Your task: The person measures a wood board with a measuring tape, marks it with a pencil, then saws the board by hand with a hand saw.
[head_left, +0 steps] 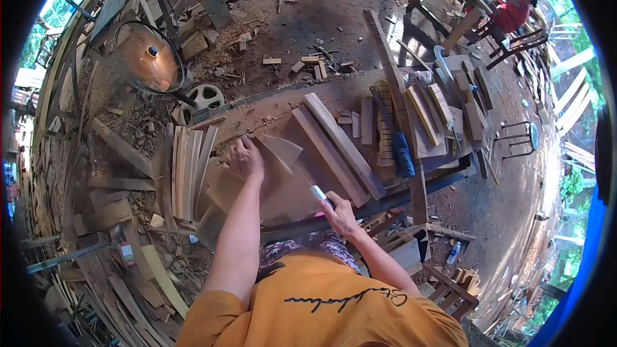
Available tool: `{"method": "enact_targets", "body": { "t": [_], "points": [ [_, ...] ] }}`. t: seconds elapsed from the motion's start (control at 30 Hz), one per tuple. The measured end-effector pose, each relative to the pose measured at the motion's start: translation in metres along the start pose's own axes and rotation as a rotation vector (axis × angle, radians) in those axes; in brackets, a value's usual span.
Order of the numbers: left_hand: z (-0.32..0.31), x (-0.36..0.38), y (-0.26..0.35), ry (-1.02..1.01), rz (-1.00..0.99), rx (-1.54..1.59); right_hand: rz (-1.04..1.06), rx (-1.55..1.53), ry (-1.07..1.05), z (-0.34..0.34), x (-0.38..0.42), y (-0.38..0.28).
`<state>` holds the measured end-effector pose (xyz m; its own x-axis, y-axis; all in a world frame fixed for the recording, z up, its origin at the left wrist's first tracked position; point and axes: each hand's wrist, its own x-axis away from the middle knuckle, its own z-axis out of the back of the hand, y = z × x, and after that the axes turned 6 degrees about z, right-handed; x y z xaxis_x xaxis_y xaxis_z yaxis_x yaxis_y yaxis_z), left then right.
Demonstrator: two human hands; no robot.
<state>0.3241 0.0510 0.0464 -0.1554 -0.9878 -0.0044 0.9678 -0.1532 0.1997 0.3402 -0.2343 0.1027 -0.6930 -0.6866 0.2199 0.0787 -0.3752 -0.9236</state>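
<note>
My left hand (244,158) rests with its fingers spread on the workbench (273,200), just left of a thin, pointed flat piece (281,150). In my right hand (340,214), near the bench's front edge, is a small white-and-dark cylinder (319,194) with its pale end pointing up and left. Two long wooden bars (344,144) lie side by side beyond the right hand. Several narrow wood strips (193,168) stand together left of my left hand.
A round lamp-like metal dish (149,58) is at the upper left. Wood pieces and a blue-handled tool (403,155) lie on the right of the bench. A person in red (511,16) sits at the upper right. Scraps litter the floor.
</note>
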Motion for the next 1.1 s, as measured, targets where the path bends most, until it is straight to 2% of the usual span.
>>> {"method": "enact_targets", "body": {
  "t": [0.17, 0.37, 0.47, 0.53, 0.57, 0.63, 0.9, 0.93, 0.97, 1.03, 1.07, 1.1],
  "points": [
    [-0.026, -0.011, -0.01, 0.005, 0.066, -0.067, -0.031, 0.037, -0.071, -0.013, 0.009, -0.008],
    [-0.002, -0.007, -0.001, -0.167, 0.041, -0.172, -0.035, 0.115, -0.115, 0.0, 0.019, -0.019],
    [-0.007, 0.0, -0.004, -0.106, -0.055, -0.048, -0.015, 0.122, -0.131, 0.01, 0.024, -0.03],
    [-0.015, 0.002, -0.005, 0.093, -0.034, -0.038, -0.031, 0.117, -0.151, 0.013, 0.026, -0.034],
    [-0.018, 0.0, -0.008, 0.09, -0.031, -0.038, -0.017, 0.142, -0.131, 0.013, 0.028, -0.036],
    [-0.019, -0.006, -0.012, -0.04, -0.039, -0.15, -0.004, 0.171, -0.114, 0.015, 0.031, -0.038],
    [-0.029, -0.009, -0.015, 0.017, -0.04, -0.125, -0.073, 0.076, -0.176, 0.033, 0.02, -0.06],
    [-0.034, -0.009, -0.019, 0.016, -0.058, -0.16, -0.086, 0.096, -0.186, 0.026, 0.007, -0.053],
    [-0.065, -0.016, -0.039, 0.012, -0.061, -0.161, -0.081, 0.054, -0.145, 0.013, -0.009, -0.049],
    [-0.145, -0.035, -0.074, 0.291, -0.195, -0.115, -0.118, -0.047, -0.049, -0.014, -0.034, -0.054],
    [-0.031, -0.019, -0.02, -0.099, -0.021, -0.28, -0.102, -0.088, -0.036, -0.024, -0.036, -0.043],
    [-0.02, -0.012, -0.009, 0.032, -0.076, -0.216, -0.048, -0.067, -0.011, -0.022, -0.031, -0.048]
  ]
}}
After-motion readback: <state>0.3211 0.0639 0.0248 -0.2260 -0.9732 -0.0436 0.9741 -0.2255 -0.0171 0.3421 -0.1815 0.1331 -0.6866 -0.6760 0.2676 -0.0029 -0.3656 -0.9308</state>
